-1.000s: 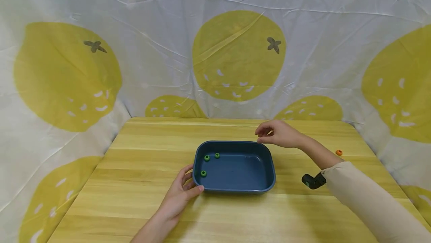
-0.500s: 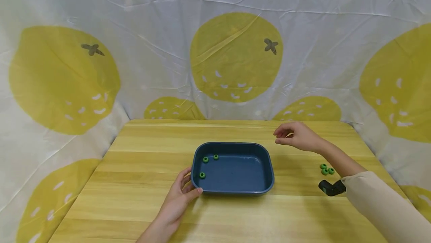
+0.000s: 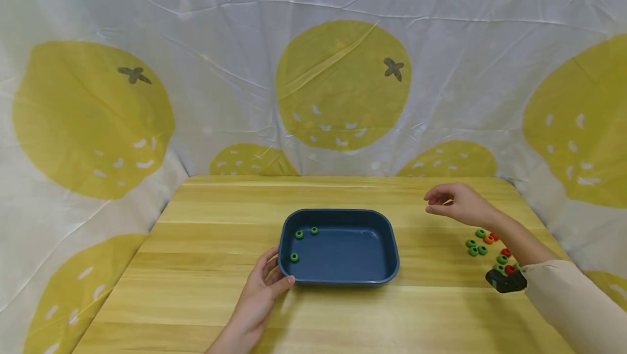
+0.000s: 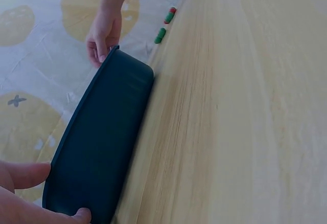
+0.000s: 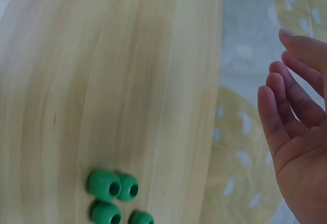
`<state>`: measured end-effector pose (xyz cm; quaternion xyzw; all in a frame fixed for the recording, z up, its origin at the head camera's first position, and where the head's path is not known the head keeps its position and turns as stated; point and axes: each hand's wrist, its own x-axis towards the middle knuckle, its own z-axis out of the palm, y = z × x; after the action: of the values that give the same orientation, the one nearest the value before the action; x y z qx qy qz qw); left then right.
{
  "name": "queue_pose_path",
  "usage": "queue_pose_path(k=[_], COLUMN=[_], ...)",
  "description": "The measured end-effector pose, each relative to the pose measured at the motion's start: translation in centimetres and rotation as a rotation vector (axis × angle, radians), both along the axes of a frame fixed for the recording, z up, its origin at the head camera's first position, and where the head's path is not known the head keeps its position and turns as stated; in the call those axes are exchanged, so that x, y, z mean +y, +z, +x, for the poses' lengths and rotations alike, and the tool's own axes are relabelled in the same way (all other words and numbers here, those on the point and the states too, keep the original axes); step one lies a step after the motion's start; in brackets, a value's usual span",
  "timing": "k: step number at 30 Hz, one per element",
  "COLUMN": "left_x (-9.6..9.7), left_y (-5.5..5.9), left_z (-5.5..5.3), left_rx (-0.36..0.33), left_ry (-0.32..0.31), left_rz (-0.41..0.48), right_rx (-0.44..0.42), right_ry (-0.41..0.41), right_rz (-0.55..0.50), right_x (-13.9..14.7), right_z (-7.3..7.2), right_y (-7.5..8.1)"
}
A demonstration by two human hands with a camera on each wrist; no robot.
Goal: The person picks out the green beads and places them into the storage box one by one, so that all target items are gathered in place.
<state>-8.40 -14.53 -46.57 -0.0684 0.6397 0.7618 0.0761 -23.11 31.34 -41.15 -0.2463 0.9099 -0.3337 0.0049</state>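
Note:
My left hand (image 3: 257,294) holds the near left corner of a dark blue plastic tub (image 3: 338,282), thumb at the rim and fingers along the side. Inside the tub, toward its left end, lie three green beads (image 3: 294,257). My right hand (image 3: 460,201) hovers above the table to the right of the tub, fingers loosely bent. Nothing shows between its fingers (image 5: 278,111) in the right wrist view. Below that forearm is a loose group of green beads (image 3: 473,251), red beads (image 3: 506,252) and an orange bead (image 3: 488,239), some partly hidden by the arm and wrist camera.
The wooden table (image 3: 206,245) extends around the tub. A white curtain (image 3: 235,92) with a lemon print hangs behind and beside it. A black wrist camera (image 3: 506,281) sits at the right sleeve.
My right hand has moved right, from the tub's far right corner to above the table, exposing the bead group. My left hand and the tub have stayed in place.

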Motion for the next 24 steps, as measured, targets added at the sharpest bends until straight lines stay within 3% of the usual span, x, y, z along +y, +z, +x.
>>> queue_pose_path(k=[11, 24], left_x=[0.4, 0.9], left_y=[0.5, 0.7], left_z=[-0.1, 0.3], left_rx=[-0.004, -0.014], left_ry=[0.027, 0.035], left_rz=[0.029, 0.066], right_rx=[-0.030, -0.077], right_ry=[-0.092, -0.234], right_rz=[-0.004, -0.014], right_x=[4.5, 9.6], right_z=[1.7, 5.5], right_y=[-0.1, -2.8])
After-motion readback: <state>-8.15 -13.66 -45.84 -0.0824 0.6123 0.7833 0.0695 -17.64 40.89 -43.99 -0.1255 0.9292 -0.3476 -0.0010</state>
